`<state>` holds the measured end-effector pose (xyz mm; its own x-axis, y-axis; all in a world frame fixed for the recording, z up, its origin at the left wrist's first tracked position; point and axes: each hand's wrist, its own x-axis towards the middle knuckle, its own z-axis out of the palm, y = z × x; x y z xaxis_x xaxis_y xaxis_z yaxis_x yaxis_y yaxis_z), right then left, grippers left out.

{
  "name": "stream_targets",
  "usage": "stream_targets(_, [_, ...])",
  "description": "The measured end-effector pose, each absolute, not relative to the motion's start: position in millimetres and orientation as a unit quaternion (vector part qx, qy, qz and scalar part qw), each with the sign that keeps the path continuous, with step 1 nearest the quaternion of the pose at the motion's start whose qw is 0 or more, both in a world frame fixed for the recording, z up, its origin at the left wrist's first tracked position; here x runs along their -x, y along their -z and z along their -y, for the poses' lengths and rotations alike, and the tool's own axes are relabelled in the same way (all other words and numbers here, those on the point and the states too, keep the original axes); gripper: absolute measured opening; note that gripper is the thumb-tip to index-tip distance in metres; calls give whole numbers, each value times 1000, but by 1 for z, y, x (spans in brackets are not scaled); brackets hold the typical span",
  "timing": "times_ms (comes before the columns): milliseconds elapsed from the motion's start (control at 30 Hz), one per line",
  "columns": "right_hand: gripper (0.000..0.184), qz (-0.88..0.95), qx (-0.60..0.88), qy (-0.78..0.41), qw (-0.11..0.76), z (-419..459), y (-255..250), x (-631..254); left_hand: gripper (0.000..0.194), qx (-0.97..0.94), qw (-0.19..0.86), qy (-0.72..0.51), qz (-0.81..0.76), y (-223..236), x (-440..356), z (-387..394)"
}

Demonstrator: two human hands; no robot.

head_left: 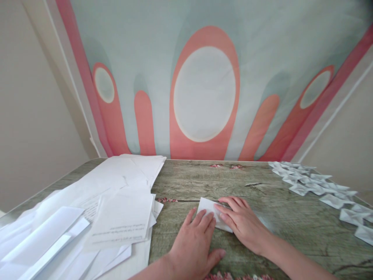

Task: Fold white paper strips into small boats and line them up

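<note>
A small folded white paper [207, 206] lies on the wood-patterned table [291, 225] near its front middle. My left hand [194, 245] rests flat on the table with its fingers stretched out, fingertips touching the paper's near edge. My right hand [240, 221] lies flat over the paper's right part, fingers extended and pressing it down. Neither hand grips anything.
A loose pile of white printed sheets [116, 210] covers the table's left side. Several small folded white paper pieces [317, 186] lie along the right edge. A wall hanging with pink and pale shapes [204, 93] rises behind the table.
</note>
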<state>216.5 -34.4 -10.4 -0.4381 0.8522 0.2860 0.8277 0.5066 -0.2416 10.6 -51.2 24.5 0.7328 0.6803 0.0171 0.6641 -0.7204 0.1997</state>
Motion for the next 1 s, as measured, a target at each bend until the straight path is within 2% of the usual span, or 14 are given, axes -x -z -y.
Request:
stream_targets(567, [34,848,496,-44,184,35,8,-216,56,-910,56,-44,-408,-16,-17,57])
stream_targets(800, [35,846,497,-45,188,37,5,-215,65,-906,32,-34,-421,-10,-19,62])
stream_targets(1000, [35,844,500,-56,187,37,7,-217,66,-906,37,-33,-421,-8,-19,62])
